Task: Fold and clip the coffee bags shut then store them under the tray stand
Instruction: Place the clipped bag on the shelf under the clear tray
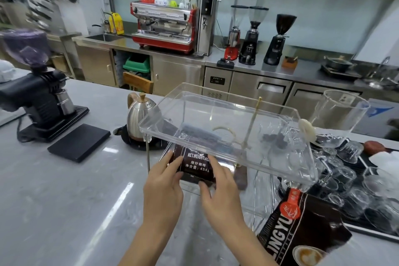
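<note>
Both hands [185, 181] grip dark coffee bag [195, 165], half under clear tray stand [226, 127]; second bag [302, 229] waits on surface.

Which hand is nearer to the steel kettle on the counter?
Left. The left hand holds the left edge of the coffee bag, just below and right of the kettle. The right hand holds the bag's right side, farther away.

On the table, one bag [195, 166] lies under the tray stand [228, 136], kettle [141, 122] behind-left, another bag [302, 229] at the right.
</note>
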### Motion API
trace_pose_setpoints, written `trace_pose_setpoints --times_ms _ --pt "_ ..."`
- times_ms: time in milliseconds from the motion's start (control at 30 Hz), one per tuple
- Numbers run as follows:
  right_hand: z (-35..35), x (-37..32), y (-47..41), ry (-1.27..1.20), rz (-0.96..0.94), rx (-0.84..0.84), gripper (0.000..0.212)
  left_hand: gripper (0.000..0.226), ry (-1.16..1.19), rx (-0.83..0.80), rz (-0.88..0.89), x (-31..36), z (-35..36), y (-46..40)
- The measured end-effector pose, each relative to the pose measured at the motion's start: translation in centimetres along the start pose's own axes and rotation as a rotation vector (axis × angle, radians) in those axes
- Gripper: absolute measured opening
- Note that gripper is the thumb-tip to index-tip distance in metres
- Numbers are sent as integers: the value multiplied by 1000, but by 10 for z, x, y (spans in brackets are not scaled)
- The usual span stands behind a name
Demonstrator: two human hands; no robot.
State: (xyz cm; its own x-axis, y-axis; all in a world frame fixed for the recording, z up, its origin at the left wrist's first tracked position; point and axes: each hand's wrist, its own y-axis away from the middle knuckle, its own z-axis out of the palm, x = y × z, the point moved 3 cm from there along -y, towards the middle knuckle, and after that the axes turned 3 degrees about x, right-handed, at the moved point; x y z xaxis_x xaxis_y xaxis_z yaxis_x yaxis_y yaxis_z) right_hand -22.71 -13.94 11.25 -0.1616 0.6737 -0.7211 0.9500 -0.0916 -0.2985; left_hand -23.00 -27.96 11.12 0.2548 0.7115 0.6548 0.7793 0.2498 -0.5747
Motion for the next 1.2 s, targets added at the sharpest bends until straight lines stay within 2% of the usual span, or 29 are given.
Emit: trace_pose_setpoints --times_ms 133,267,367,500,667,800,933,1067,1200 --pt "-6 -1 6 18 -41 11 57 42 -52 39 63 3 -3 3" --pt "-20 -7 16 1 -95 61 39 26 -47 74 89 11 -10 12" --pt "-34 -9 31 -22 -128 75 28 22 15 67 50 21 -17 27" --pt "-58 -8 56 -65 -166 102 22 24 127 1 36 36 -21 56" --pt "-98 1 93 -181 -270 80 26 25 275 -119 -17 58 -12 100" --pt "-130 27 116 -261 -299 84 26 21 306 -223 -79 68 3 130" --pt "-160 65 133 -310 -228 156 23 26 322 -288 -201 73 17 154" --pt "-173 108 150 -315 -87 252 34 37 329 -386 -250 75 28 170" --pt "-156 144 160 -331 200 133 47 66 338 -487 -268 82 38 175"
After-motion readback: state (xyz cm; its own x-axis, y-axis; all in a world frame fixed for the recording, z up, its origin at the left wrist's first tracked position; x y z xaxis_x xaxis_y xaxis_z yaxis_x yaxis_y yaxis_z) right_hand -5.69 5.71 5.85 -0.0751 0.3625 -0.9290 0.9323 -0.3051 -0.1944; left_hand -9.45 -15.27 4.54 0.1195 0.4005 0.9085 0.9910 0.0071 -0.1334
